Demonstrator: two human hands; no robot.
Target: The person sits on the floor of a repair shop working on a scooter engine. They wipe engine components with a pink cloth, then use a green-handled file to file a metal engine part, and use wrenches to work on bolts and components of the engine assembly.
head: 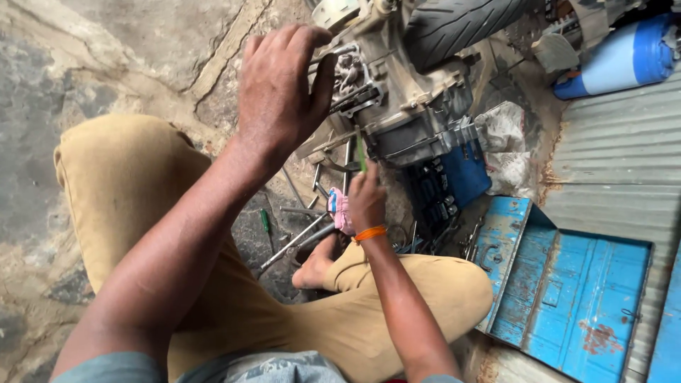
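Observation:
A grey engine block (397, 92) of a scooter stands on the ground in front of me, next to a black tyre (454, 25). My left hand (280, 85) rests on the engine's left side, fingers curled over its top edge. My right hand (365, 202), with an orange band at the wrist, is closed around a green-handled tool (361, 152) whose tip points up at the engine's underside. A pink rag (341, 209) lies just left of that hand.
Several wrenches and rods (298, 237) lie on the ground by my bare foot (312, 269). An open blue metal toolbox (567, 291) sits at the right, a blue socket tray (447, 188) under the engine. Corrugated metal sheet (617, 163) and a blue cylinder (624, 57) lie further right.

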